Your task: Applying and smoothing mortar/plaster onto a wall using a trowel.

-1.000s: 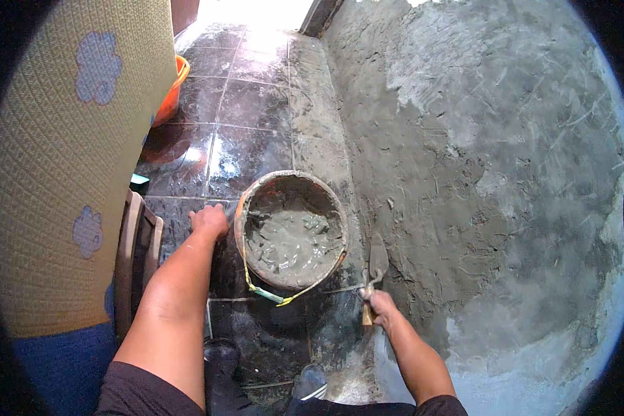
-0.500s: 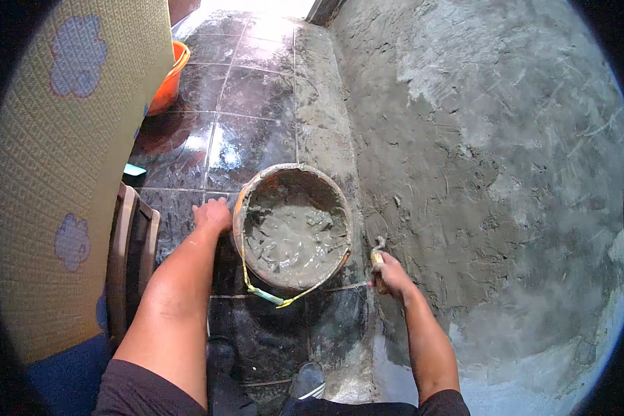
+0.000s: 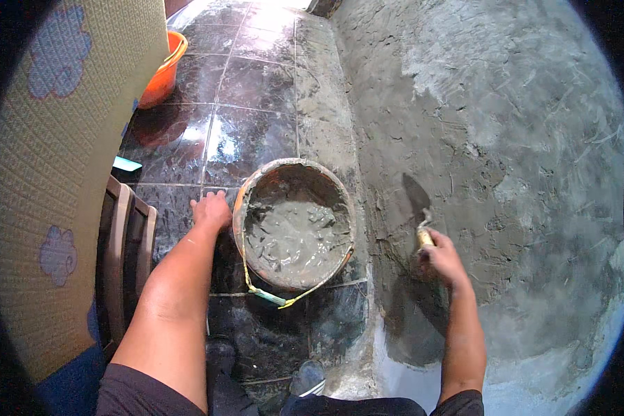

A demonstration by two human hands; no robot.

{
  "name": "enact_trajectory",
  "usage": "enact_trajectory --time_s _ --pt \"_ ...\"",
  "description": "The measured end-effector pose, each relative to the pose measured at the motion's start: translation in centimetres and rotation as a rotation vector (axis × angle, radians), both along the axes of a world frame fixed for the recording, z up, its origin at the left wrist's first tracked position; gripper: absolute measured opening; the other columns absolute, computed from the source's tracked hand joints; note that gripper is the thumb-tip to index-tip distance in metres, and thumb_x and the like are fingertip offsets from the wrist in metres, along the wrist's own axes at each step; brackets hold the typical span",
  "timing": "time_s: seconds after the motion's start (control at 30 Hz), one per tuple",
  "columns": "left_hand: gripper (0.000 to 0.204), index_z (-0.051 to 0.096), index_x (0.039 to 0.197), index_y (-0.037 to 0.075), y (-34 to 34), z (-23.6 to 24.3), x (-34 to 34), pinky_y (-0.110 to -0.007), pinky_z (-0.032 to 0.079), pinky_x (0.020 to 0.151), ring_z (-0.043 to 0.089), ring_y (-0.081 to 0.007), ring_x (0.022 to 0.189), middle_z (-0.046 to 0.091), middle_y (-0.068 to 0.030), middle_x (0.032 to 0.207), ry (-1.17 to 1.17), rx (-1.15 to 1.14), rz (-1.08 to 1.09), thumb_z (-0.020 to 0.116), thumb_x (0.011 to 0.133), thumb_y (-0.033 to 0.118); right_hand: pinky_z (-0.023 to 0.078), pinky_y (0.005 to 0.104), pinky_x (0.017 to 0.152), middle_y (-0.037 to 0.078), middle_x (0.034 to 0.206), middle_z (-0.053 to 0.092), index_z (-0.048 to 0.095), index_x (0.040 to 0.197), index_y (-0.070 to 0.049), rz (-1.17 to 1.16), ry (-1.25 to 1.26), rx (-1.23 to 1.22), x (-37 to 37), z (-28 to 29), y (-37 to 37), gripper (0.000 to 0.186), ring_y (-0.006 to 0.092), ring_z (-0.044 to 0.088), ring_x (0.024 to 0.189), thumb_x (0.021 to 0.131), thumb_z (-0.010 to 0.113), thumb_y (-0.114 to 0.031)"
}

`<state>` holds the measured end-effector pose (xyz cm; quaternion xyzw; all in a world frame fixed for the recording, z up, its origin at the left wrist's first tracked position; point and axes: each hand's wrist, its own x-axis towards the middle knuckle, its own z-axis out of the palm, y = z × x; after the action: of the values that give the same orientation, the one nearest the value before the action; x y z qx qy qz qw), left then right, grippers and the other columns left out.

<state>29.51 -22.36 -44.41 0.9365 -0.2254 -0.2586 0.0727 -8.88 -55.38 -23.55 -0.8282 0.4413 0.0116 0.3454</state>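
My right hand point(image 3: 445, 258) is wrapped round the pale handle of a pointed trowel point(image 3: 416, 194), whose dark blade lies close to the wet grey wall plaster point(image 3: 457, 208). Whether the blade touches the plaster is hard to make out. A bucket point(image 3: 240, 208) with an orange, mortar-smeared side stands in front of me, partly filled with wet grey mortar point(image 3: 291, 236). Its thin yellow handle point(image 3: 269, 297) hangs down on the near side. Just left of the rim, my left hand point(image 3: 211, 210) is open, fingers slightly apart, holding nothing visible.
Dark glossy tiles point(image 3: 256, 83) cover the floor, with a mortar-smeared strip point(image 3: 324, 132) along the wall's foot. An orange bucket point(image 3: 161, 83) stands at the far left behind a tan patterned sheet point(image 3: 118, 55). A brown plastic rack point(image 3: 133, 229) stands near my left arm. My shoe point(image 3: 308, 378) shows below.
My right hand has moved right and slightly up with the trowel, away from the bucket and over the plaster; the blade now shows. My left hand stays beside the bucket.
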Motion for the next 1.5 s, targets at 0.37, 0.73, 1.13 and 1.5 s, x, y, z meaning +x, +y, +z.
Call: enact_trajectory --time_s 0.37,0.73,1.13,1.5 --pt "0.038 0.059 0.125 0.012 0.6 0.4 0.1 -0.056 0.037 0.103 0.062 -0.0329 0.118 0.063 -0.0136 0.125 -0.058 -0.01 0.005 0.057 0.09 0.025 0.047 0.0379 0.1 0.023 0.128 0.063 0.05 0.139 0.003 0.035 0.014 -0.049 0.3 -7.5 5.5 0.061 0.0303 0.062 0.117 0.082 0.061 -0.013" --pt "0.037 0.058 0.127 0.012 1.7 0.9 0.6 -0.058 0.036 0.107 0.061 -0.032 0.119 0.062 -0.0132 0.127 -0.033 0.03 0.012 0.054 0.091 0.021 0.045 0.0392 0.103 0.026 0.129 0.061 0.05 0.138 0.004 -0.065 0.066 -0.094 0.9 -16.9 4.8 0.063 0.0361 0.06 0.121 0.08 0.062 -0.017" --pt "0.038 0.058 0.128 0.011 1.7 3.4 0.2 -0.057 0.033 0.11 0.059 -0.0309 0.123 0.06 -0.0126 0.13 -0.01 0.019 0.018 0.054 0.091 0.019 0.051 0.0293 0.05 0.006 0.087 0.062 0.052 0.14 -0.007 -0.307 -0.296 0.221 1.6 -1.1 3.5 0.054 0.0149 0.061 0.062 0.087 0.053 0.001" --pt "0.037 0.061 0.124 0.012 2.1 2.2 0.7 -0.055 0.038 0.105 0.061 -0.032 0.119 0.063 -0.0138 0.125 -0.065 -0.018 0.021 0.057 0.089 0.021 0.051 0.0276 0.056 0.007 0.097 0.063 0.04 0.149 -0.004 -0.21 -0.434 -0.155 -0.1 7.2 7.8 0.067 0.0126 0.06 0.069 0.083 0.054 0.004"
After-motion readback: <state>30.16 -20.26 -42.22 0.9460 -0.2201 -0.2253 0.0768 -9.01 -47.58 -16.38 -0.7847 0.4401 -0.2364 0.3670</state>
